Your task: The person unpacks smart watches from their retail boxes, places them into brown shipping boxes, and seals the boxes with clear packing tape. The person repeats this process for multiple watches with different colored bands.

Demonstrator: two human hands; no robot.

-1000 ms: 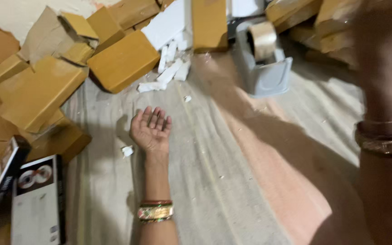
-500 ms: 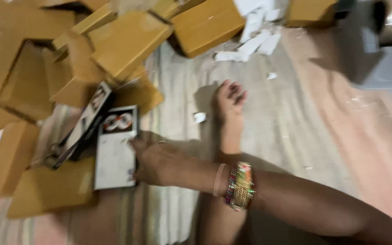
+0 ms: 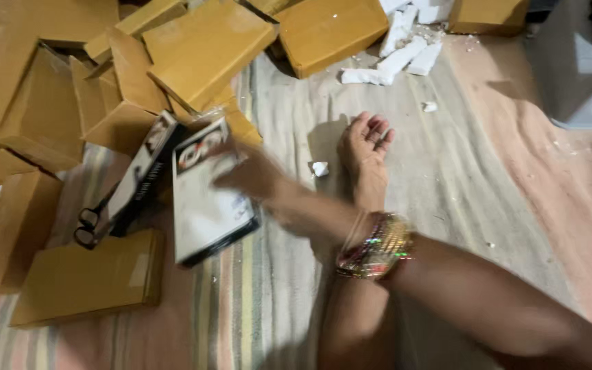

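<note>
My right hand [image 3: 251,179], blurred with motion, reaches across my body to the left and grips the right edge of a flat white box [image 3: 203,205] with a black rim, which is tilted up off the striped mat [image 3: 268,301]. Bangles [image 3: 378,245] circle that wrist. My left hand [image 3: 366,142] lies palm up on the mat with its fingers loosely apart and nothing in it. A second black and white box [image 3: 142,175] leans just left of the held one, with black scissors [image 3: 89,225] at its lower end.
Several brown cardboard boxes [image 3: 200,48] are heaped across the top and left, and one flat box [image 3: 83,277] lies near the front left. White foam pieces [image 3: 399,55] lie at the top. A grey tape dispenser [image 3: 577,82] stands at the top right.
My right arm swung from the right side across to the left, took hold of the white box and tipped it up. The left hand stayed palm up on the mat.
</note>
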